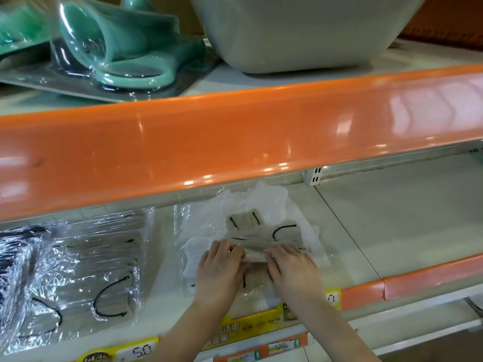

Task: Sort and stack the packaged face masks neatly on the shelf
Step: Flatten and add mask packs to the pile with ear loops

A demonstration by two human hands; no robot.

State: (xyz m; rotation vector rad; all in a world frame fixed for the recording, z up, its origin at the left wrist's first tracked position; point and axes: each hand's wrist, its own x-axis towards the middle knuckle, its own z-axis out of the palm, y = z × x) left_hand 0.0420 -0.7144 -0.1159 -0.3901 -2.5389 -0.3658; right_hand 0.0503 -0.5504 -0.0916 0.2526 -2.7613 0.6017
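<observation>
Clear plastic wraps the mask pack (254, 253) that both hands hold, low over the middle of the lower shelf (392, 231). The left hand (219, 267) has its grip clamped on the pack's left end, fingers curled over the top edge; the right hand (292, 270) has its grip clamped on the right end in the same way. The pack holds beige masks with black ear loops and lies over a loose pile of similar packs (261, 220) on thin white wrap, which reaches back under the orange shelf edge (235, 142). To the left, well apart, a stack of wrapped packs (78, 278) lies flat near the shelf front. Yellow price tags (136, 351) run along the near edge. On the upper shelf, far left, sit green slippers (117, 50) in plastic, with a pale tub (300, 32) to their right.
</observation>
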